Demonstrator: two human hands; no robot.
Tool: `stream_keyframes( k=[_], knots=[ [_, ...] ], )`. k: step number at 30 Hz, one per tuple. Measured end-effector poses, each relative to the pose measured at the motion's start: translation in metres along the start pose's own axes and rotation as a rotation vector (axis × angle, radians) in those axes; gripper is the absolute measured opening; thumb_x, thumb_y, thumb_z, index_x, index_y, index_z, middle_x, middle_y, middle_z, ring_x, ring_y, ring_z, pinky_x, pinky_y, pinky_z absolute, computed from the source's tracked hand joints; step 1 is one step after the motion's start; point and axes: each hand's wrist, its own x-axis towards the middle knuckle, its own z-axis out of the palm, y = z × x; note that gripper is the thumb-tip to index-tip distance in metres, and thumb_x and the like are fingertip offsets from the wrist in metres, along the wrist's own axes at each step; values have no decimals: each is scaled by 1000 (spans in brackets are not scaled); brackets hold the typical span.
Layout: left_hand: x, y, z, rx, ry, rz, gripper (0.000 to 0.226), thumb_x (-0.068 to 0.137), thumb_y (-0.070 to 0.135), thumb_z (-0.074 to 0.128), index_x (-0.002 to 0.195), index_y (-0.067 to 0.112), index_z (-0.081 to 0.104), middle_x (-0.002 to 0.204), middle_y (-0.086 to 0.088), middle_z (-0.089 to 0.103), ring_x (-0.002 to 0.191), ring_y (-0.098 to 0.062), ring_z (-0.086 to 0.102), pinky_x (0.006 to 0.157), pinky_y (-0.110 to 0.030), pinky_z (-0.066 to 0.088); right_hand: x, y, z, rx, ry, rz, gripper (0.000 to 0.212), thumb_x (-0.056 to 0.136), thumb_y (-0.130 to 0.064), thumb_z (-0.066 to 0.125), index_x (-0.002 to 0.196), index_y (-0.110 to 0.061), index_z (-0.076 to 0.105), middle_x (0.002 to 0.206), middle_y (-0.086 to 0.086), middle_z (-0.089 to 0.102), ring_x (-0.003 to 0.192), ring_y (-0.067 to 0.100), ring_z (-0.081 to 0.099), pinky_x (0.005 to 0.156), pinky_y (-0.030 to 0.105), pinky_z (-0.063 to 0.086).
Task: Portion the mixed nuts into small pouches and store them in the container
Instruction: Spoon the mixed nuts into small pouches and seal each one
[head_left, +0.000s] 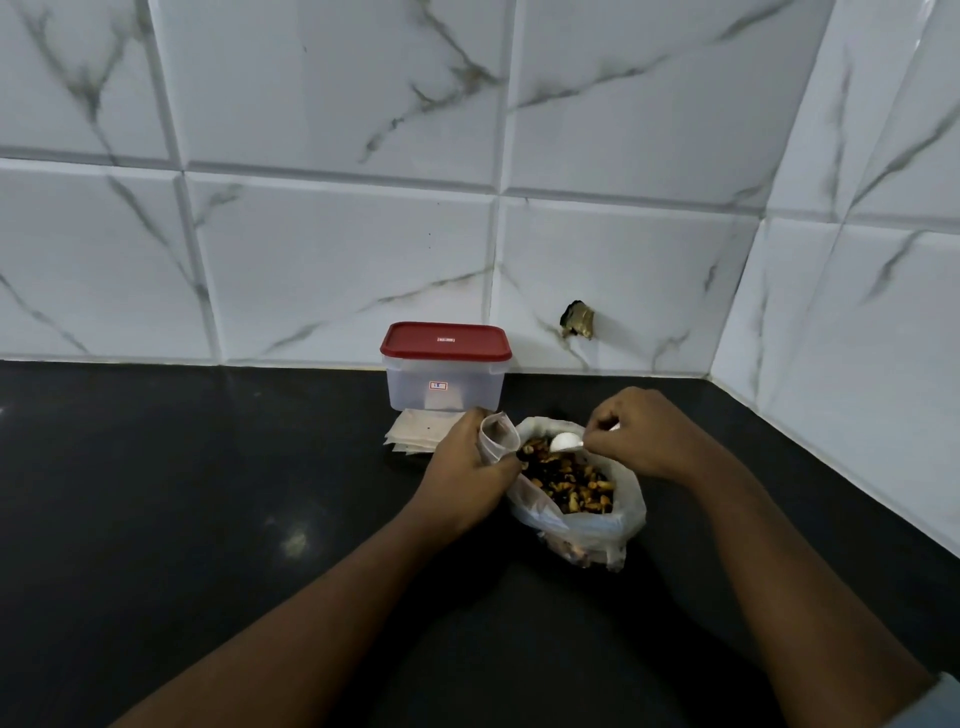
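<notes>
Left hand: the left hand (470, 467) is curled round a small pouch (497, 436), holding its mouth open just beside the rim of the bag (597, 530).
Right hand: the right hand (636, 434) pinches the handle of a white spoon (565, 442), whose bowl hangs over the far edge of the nuts.
Mixed nuts: the mixed nuts (571, 480) sit heaped in the open plastic bag on the black bench (208, 493), between the two hands.
Progress: early, by the look of it. No filled pouch is in view, and the container (445, 382) looks empty through its cloudy walls (though that is hard to be sure of).
Left to do: filling and closing this pouch, working through the rest, then loading the container.
Around: a stack of flat pouches (418, 431) lies just in front of the container. Behind is a marbled tile wall (337, 234) with a chipped hole (577, 321).
In the way: the red lid (445, 340) is on the container and must come off, and both hands are occupied.
</notes>
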Motion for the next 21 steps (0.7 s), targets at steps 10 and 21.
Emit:
stream_keyframes(
  k=[10,21],
  knots=[
    [0,0,1,-8,17,1,25,96,17,69,111,33,57,111,9,65,100,-5,64,78,-20,50,4,-11,15,-58,-63,-24,17,94,-21,68,103,-24,82,102,-6,76,85,6,67,71,22,50],
    [0,0,0,0,9,-3,26,96,17,69,110,35,56,111,9,65,101,-5,64,78,-20,50,5,-12,15,-127,-84,20,17,96,-23,64,94,-23,80,90,-4,73,75,9,66,67,27,52]
  ],
)
